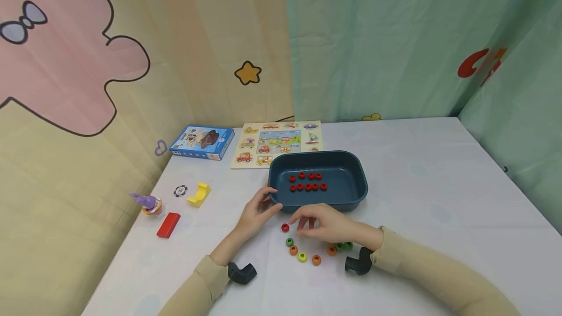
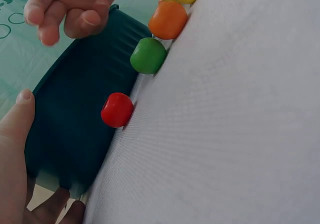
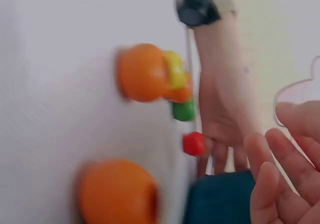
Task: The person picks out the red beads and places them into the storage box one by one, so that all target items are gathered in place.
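A dark blue rectangular tray (image 1: 344, 179) holds several red beads (image 1: 308, 187) in two rough rows. My left hand (image 1: 255, 212) grips its near left corner, thumb at the front and fingers round the left side. Above the table, just in front of the tray, hovers my right hand (image 1: 327, 223), fingers loosely bent with nothing between them. Close to its fingertips lies a single red bead (image 1: 285, 227). Beyond that, a curved line of beads includes a green bead (image 1: 290, 242), a yellow bead (image 1: 302, 257) and an orange bead (image 1: 316, 260); the right hand partly covers the green beads (image 1: 348, 246) at its right end.
Behind the tray lie a wooden picture puzzle board (image 1: 248, 140), partly overlapped by it, and a blue box (image 1: 202, 142). At left are a yellow curved block (image 1: 199, 195), a red block (image 1: 169, 225), a round chip (image 1: 180, 191) and a purple figurine (image 1: 149, 203). Patterned curtains edge the table.
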The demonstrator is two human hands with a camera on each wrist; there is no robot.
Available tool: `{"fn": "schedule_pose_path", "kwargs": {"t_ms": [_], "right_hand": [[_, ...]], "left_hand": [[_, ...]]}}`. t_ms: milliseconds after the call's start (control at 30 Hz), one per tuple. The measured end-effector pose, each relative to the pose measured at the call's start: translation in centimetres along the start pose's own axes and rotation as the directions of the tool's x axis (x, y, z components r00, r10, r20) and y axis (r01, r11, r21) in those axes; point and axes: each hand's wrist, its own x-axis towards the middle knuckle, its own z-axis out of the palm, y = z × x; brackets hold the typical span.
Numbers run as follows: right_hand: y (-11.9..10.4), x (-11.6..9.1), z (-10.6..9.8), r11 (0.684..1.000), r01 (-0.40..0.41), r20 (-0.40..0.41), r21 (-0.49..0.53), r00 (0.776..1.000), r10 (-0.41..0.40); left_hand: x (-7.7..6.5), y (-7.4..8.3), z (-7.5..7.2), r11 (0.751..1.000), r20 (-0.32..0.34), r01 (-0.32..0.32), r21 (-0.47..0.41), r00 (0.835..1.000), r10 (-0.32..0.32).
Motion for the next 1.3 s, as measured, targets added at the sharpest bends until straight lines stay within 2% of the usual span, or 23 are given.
{"fn": "schedule_pose_path", "kwargs": {"t_ms": [133,300,533,767,1033,1300], "right_hand": [[1.8,0.6,1.7,0.999,-0.038,0.070,-0.024,0.997,0.039],[2.9,1.3,2.6,0.994,-0.033,0.074,-0.107,0.996,0.041],[3.2,2.0,2.9,0.989,-0.061,0.086,-0.133,0.994,0.072],[3.3,1.9,2.8,0.987,-0.090,0.054,-0.133,0.994,0.098],[3.3,1.8,2.8,0.980,-0.106,0.030,-0.168,0.993,0.112],[2.8,1.6,2.6,0.969,-0.112,0.068,-0.219,0.989,0.129]], "left_hand": [[-0.2,-0.2,0.0,1.000,0.002,0.000,-0.014,1.000,0.000],[-0.2,-0.3,0.0,1.000,0.000,-0.010,-0.020,1.000,0.010],[-0.2,-0.2,0.0,1.000,-0.001,-0.011,-0.013,1.000,0.011],[0.0,0.0,0.0,1.000,-0.006,0.007,-0.003,1.000,-0.007],[-0.1,0.0,-0.1,1.000,-0.005,-0.001,0.000,1.000,0.001],[-0.1,-0.1,0.0,1.000,-0.005,0.006,0.000,1.000,-0.006]]}}
